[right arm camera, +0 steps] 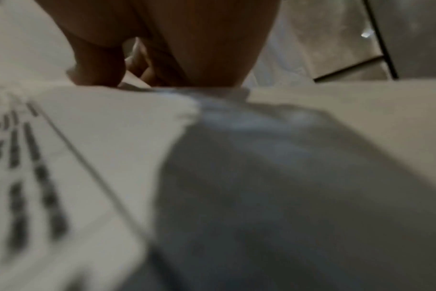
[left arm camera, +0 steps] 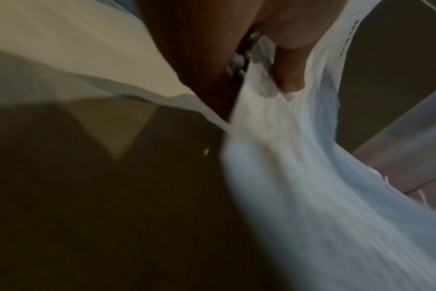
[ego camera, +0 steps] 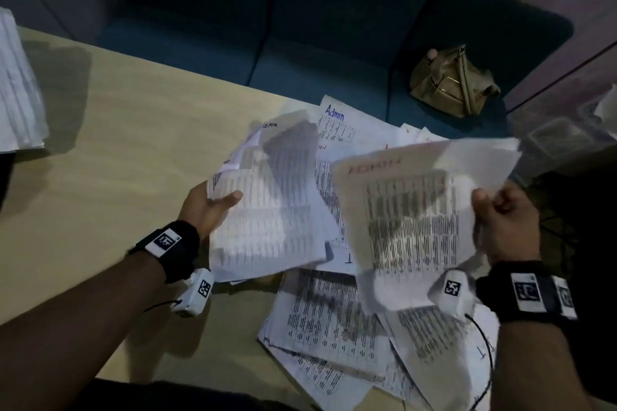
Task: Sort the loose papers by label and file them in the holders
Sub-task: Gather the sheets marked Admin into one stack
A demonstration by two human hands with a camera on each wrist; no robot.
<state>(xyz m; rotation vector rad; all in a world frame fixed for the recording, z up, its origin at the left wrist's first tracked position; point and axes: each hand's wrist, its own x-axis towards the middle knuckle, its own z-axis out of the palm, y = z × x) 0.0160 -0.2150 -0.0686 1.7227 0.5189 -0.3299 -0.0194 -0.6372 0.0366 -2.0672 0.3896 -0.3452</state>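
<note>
My left hand (ego camera: 213, 207) grips a bundle of printed sheets (ego camera: 270, 203) by its left edge, thumb on top; the left wrist view shows the thumb (left arm camera: 289, 78) pressing the same bundle (left arm camera: 311, 177). To the right, my right hand (ego camera: 504, 213) pinches a single sheet with a red handwritten label (ego camera: 407, 210) by its right edge, lifted above the table. In the right wrist view that sheet (right arm camera: 92, 137) lies blurred under the curled fingers (right arm camera: 100, 65). More loose papers (ego camera: 334, 327) are scattered on the table below, one labelled "Admin" in blue (ego camera: 335, 113).
The light wooden table (ego camera: 117, 150) carries a separate paper stack (ego camera: 20, 90) at its far left edge. A dark blue sofa (ego camera: 300, 43) with an olive bag (ego camera: 454, 83) stands behind the table. Clear plastic containers (ego camera: 561, 140) sit at the right.
</note>
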